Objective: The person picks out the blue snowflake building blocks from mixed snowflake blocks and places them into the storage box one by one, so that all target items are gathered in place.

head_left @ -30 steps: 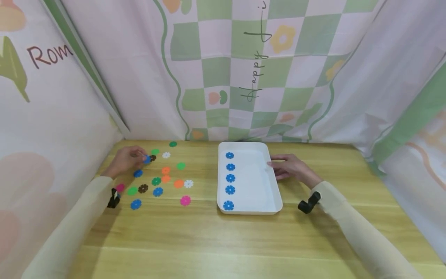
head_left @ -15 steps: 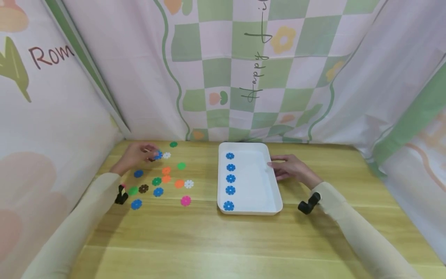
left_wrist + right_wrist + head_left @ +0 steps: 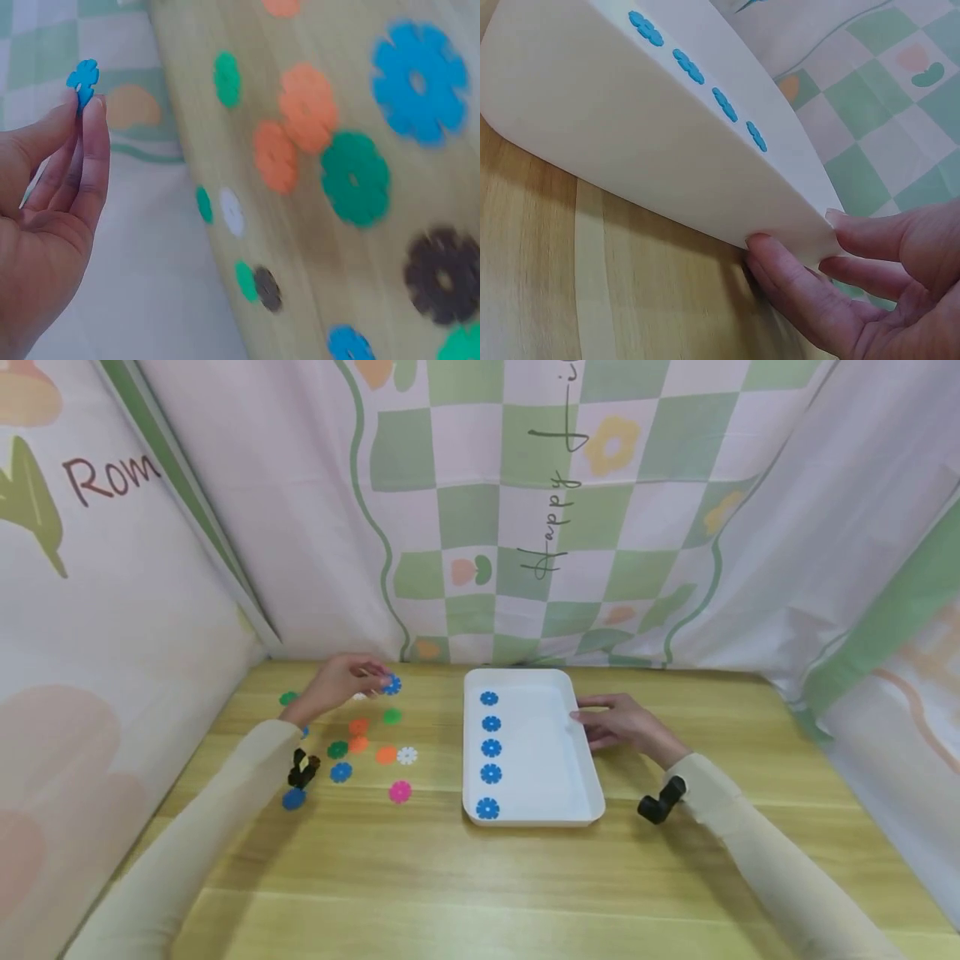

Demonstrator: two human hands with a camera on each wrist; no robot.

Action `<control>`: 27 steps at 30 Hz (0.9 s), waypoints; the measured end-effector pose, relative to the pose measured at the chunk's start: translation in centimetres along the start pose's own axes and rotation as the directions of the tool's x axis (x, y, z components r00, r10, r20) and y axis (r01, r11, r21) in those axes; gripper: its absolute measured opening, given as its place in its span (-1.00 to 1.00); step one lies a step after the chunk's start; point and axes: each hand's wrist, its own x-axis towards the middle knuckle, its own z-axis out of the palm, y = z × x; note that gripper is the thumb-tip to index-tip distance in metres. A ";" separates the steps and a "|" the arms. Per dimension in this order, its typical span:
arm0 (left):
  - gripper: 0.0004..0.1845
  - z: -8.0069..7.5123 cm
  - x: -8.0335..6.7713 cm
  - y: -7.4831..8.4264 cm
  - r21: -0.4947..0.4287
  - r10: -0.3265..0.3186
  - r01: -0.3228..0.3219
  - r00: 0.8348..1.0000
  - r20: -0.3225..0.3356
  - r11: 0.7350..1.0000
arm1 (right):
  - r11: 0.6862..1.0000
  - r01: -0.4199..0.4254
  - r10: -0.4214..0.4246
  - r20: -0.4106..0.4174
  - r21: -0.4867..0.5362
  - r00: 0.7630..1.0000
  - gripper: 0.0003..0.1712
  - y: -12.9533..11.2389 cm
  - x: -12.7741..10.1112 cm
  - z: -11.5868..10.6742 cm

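Your left hand [image 3: 339,683] has swung right since the earlier frames: 1 s ago it sat over the far-left discs, now it's lifted near the back centre of the table [image 3: 480,877], closer to the white tray [image 3: 551,760]. Tray itself has shifted a bit to the left w/ your right hand.

Left hand pinches a small blue flower disc [image 3: 391,685] betw. thumb and fingertips; in the left wrist view that disc [image 3: 82,78] stands up at the fingertips [image 3: 94,112], clear of the table. Other fingers curl loosely into the palm.

Right hand [image 3: 621,725] rests on the table at the tray's right edge. Wrist view shows thumb under the rim and fingers [image 3: 870,229] on top, so it grips the tray's edge [image 3: 810,240], near the far right corner.

Inside the tray, five blue flower discs [image 3: 491,748] lie in one column along the left side, spaced apart, flat.

Left of the tray, loose discs lie scattered on the wood: orange ones [image 3: 358,735], green [image 3: 392,717], white [image 3: 407,755], pink [image 3: 400,792], blue [image 3: 341,772], one green at far left [image 3: 288,698]. A brown one [image 3: 442,276] shows in the left wrist view.

Backdrop: green-and-white checked cloth [image 3: 525,510] hung behind and at both sides.
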 end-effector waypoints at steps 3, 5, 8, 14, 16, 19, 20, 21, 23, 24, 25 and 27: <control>-0.72 0.8 0.8 0.9 -0.023 0.031 -0.030 0.999 0.027 0.999 | 1.000 0.007 -0.007 0.007 0.001 1.000 -0.21 -0.1 0.0 0.3; -0.73 1.3 1.3 1.4 -0.044 0.041 -0.039 0.998 0.047 0.998 | 1.000 0.003 -0.003 0.003 0.003 1.000 -0.23 -0.2 0.0 0.4; -0.72 2.1 1.9 2.1 -0.057 0.042 -0.037 0.996 0.074 0.998 | 1.000 -0.006 0.006 -0.003 -0.009 1.000 -0.24 -0.2 0.2 0.5; -0.72 3.8 3.0 3.7 -0.097 0.058 -0.046 0.991 0.123 0.994 | 1.000 -0.015 0.015 -0.013 -0.022 1.000 -0.24 -0.1 0.4 0.5; -0.72 4.5 3.4 4.2 -0.114 0.070 -0.055 0.989 0.132 0.992 | 1.000 -0.017 0.017 -0.017 -0.022 1.000 -0.24 -0.1 0.4 0.6; -0.73 5.7 4.1 4.9 -0.138 0.095 -0.075 0.985 0.144 0.988 | 1.000 -0.018 0.017 -0.019 -0.021 1.000 -0.24 -0.2 0.3 0.6; -0.73 6.2 4.3 5.1 -0.143 0.108 -0.087 0.983 0.149 0.986 | 1.000 -0.017 0.017 -0.018 -0.021 1.000 -0.24 -0.1 0.3 0.5; -0.73 6.7 4.6 5.3 -0.149 0.119 -0.096 0.981 0.155 0.984 | 1.000 -0.018 0.018 -0.017 -0.017 1.000 -0.23 -0.1 0.4 0.5; -0.72 7.7 5.2 5.5 -0.141 0.139 -0.116 0.976 0.168 0.983 | 1.000 -0.012 0.012 -0.007 -0.012 1.000 -0.21 0.0 0.4 0.4; -0.72 8.3 5.4 5.6 -0.128 0.145 -0.124 0.974 0.175 0.984 | 1.000 -0.017 0.017 -0.006 -0.005 1.000 -0.20 0.1 0.5 0.3; -0.71 8.8 5.7 5.7 -0.115 0.152 -0.132 0.972 0.181 0.984 | 1.000 -0.022 0.022 -0.004 0.003 1.000 -0.19 0.2 0.6 0.3; -0.71 9.8 6.3 5.7 -0.090 0.165 -0.150 0.968 0.191 0.985 | 1.000 -0.026 0.026 -0.001 0.005 1.000 -0.19 0.2 0.7 0.2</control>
